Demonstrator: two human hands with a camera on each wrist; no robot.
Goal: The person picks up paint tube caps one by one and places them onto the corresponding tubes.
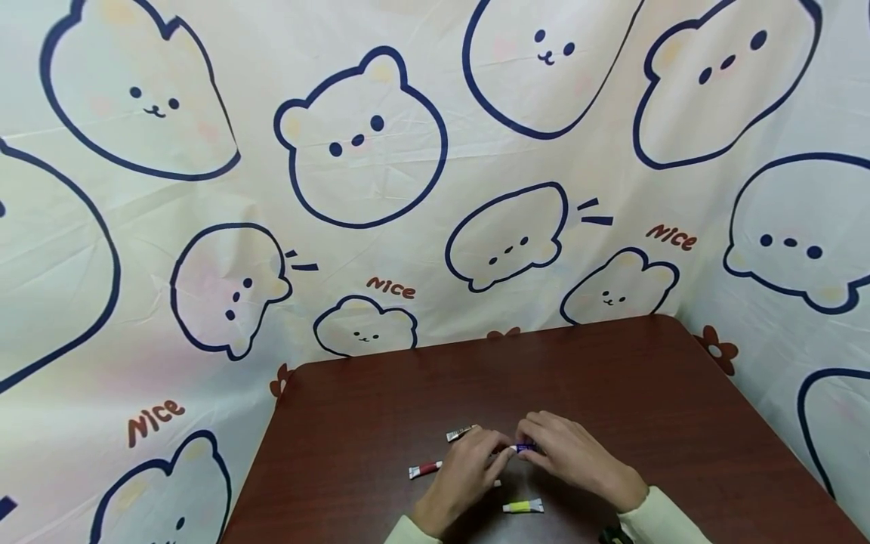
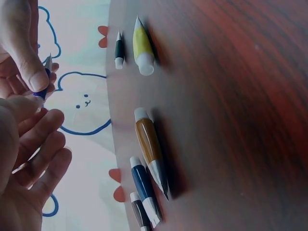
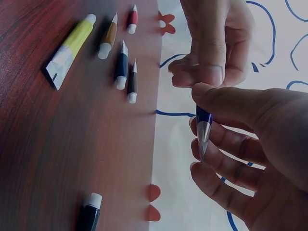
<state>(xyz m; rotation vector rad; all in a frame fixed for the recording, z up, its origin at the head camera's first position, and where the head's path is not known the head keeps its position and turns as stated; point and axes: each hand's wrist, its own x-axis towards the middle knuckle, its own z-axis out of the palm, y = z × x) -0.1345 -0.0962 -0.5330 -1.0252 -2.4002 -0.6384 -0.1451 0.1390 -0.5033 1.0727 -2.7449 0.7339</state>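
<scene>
A small purple-blue paint tube (image 1: 523, 448) is held between both hands above the table. My right hand (image 1: 567, 457) grips its body with the thumb on top, and the silvery crimped end (image 3: 203, 134) sticks out below that thumb. At the other end, my left hand (image 1: 467, 465) pinches the white cap, which its fingertips mostly hide in the wrist views. The remaining left fingers are loosely spread. Below the hands lies a yellow tube (image 1: 523, 507); a red tube (image 1: 425, 470) and a dark tube (image 1: 458, 434) lie left of the left hand.
On the dark wood table (image 1: 353, 408) also lie a brown tube (image 3: 108, 36) and a dark blue tube (image 3: 121, 66), partly covered by the left hand in the head view. A blackish tube (image 3: 90, 211) lies apart. A bear-printed cloth (image 1: 435, 249) hangs behind the table.
</scene>
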